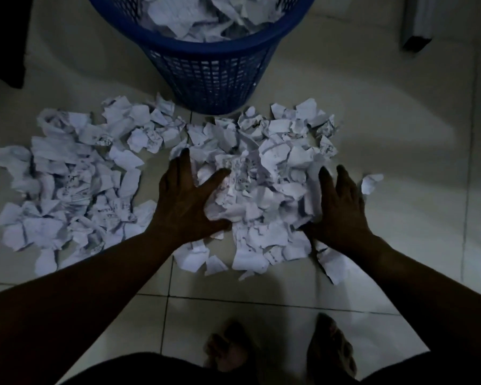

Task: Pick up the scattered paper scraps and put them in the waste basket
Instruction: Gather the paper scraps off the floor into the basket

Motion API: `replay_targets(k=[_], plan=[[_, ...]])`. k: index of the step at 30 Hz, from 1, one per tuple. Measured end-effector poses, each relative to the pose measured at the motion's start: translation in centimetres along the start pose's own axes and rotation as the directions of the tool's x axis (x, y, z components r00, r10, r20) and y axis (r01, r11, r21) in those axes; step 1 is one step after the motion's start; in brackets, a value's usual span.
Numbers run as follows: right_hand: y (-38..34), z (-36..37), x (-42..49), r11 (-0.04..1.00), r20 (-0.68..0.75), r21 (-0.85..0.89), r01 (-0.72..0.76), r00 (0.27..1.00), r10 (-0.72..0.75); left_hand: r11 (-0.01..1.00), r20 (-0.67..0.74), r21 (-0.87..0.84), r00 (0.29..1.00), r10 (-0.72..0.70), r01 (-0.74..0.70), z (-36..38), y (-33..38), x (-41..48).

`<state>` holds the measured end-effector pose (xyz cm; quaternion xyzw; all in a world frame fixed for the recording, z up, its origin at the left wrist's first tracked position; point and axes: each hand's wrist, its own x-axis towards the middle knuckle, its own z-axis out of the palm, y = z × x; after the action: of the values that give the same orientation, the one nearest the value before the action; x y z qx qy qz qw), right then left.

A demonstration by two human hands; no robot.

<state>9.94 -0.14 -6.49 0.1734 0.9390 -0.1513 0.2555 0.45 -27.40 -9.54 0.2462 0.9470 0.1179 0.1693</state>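
Note:
Crumpled white paper scraps lie across the tiled floor in two spreads. The right heap of scraps [264, 187] sits between my hands. My left hand [186, 198] presses flat against its left side, fingers spread. My right hand [342, 207] rests against its right side, fingers apart. Neither hand has lifted anything. A wider left spread of scraps [67, 184] lies apart from both hands. The blue mesh waste basket [211, 79] stands just beyond the heaps, holding many crumpled scraps.
A single scrap [371, 183] lies right of my right hand. My bare feet [278, 351] stand on the tiles near the bottom edge. A dark object [3, 40] is at the far left and a pale furniture leg [417, 23] at the top right.

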Motion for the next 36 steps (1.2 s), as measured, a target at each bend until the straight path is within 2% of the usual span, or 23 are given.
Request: replay_targets(k=[4, 10, 13, 15, 19, 23, 26, 29, 32, 36], plan=[[-1.0, -1.7, 2.6, 0.994, -0.094, 0.059, 0.095, 0.992, -0.089, 0.993, -0.01, -0.062, 0.994, -0.105, 0.104, -1.0, -0.2, 1.9], [-3.4, -3.4, 6.8, 0.974, 0.025, 0.005, 0.226, 0.974, -0.226, 0.977, 0.124, -0.083, 0.974, -0.187, 0.198, -2.6, 0.5, 5.9], [-4.8, -2.9, 9.1, 0.963, 0.059, 0.006, 0.269, 0.961, -0.269, 0.961, 0.282, -0.053, 0.927, -0.246, 0.271, -2.4, 0.6, 7.5], [-5.7, -2.2, 9.9, 0.947, 0.068, -0.041, 0.319, 0.946, -0.316, 0.958, 0.337, -0.018, 0.904, -0.262, 0.285, -2.1, 1.1, 8.1], [-6.5, -0.2, 9.8, 0.92, 0.034, -0.139, 0.366, 0.93, -0.365, 0.966, 0.325, -0.001, 0.914, -0.242, 0.257, -1.4, 2.0, 7.9], [-6.6, 1.0, 8.7, 0.92, -0.031, -0.115, 0.375, 0.924, -0.381, 0.968, 0.29, -0.052, 0.931, -0.221, 0.246, -1.0, 2.3, 7.2], [-6.9, 1.2, 8.3, 0.926, -0.095, -0.076, 0.371, 0.921, -0.377, 0.977, 0.207, -0.084, 0.963, -0.175, 0.196, -0.4, 2.2, 7.1], [-7.1, 1.3, 8.1, 0.919, -0.084, -0.079, 0.385, 0.916, -0.391, 0.966, 0.139, -0.183, 0.978, -0.158, 0.182, -0.5, 2.5, 7.1], [-7.4, 0.6, 7.8, 0.919, -0.064, -0.077, 0.387, 0.918, -0.392, 0.957, 0.15, -0.219, 0.975, -0.162, 0.193, -1.0, 2.9, 7.1], [-8.1, -0.6, 7.4, 0.935, -0.029, 0.02, 0.353, 0.935, -0.353, 0.946, 0.177, -0.253, 0.971, -0.16, 0.202, -1.9, 2.9, 7.1]])
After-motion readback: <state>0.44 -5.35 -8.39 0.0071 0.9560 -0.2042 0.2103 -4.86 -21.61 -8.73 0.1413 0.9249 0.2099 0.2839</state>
